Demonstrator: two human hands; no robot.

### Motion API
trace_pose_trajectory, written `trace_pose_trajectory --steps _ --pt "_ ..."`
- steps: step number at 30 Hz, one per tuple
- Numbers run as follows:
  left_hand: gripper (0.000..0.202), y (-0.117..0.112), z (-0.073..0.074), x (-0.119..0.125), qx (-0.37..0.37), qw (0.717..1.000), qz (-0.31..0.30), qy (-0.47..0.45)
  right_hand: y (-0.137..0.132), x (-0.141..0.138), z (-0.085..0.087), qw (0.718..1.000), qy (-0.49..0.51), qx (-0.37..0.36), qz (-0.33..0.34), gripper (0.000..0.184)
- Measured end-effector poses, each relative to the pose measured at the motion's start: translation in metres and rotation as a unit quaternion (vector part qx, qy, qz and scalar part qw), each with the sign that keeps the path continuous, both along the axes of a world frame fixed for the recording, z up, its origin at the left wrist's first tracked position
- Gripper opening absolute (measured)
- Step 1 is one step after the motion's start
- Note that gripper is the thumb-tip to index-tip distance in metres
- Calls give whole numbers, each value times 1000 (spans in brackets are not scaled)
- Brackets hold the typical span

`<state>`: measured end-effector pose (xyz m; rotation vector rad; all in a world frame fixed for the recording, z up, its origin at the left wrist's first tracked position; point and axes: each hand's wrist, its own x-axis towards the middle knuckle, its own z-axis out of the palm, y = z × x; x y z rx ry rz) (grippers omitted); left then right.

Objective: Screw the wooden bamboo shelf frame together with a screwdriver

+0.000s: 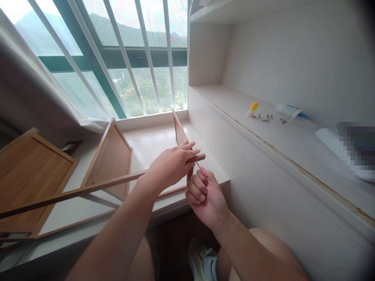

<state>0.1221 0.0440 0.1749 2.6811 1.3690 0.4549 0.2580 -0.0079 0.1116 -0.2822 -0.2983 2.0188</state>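
My left hand point(171, 166) lies over the right end of a long wooden rail point(114, 180), its fingers reaching past the rail and gripping near the end. Just below it, my right hand point(206, 197) is closed in a fist around a thin metal tool point(198, 164), whose shaft points up at the rail's end. The tool's handle is hidden in the fist. Under the rail stands an upright wooden panel point(180, 130), partly covered by my hands. A second upright wooden panel point(114, 160) stands left of it, behind the rail.
A larger wooden panel point(43, 175) leans at the left on the white window ledge point(143, 136). On the shelf point(252, 128) at right lie several screws point(267, 116), a yellow-capped tube point(253, 108) and a plastic packet point(290, 111). Window bars and a curtain point(55, 86) are behind.
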Motion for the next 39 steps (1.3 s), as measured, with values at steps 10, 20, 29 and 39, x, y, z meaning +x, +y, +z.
trace_pose_trajectory --steps 10,20,29,39 --pt "31 -3 2 1 -7 1000 -4 -4 -6 -2 5 999 0 -29 -38 39" --pt "32 -2 1 2 -11 1000 4 -1 -17 -2 4 955 -233 105 -151 45" --pt "31 -2 0 2 -14 1000 -3 -1 9 17 -2 791 -534 225 -196 43" --pt "29 -2 1 1 -21 1000 -2 -9 11 19 8 675 -654 287 -187 38"
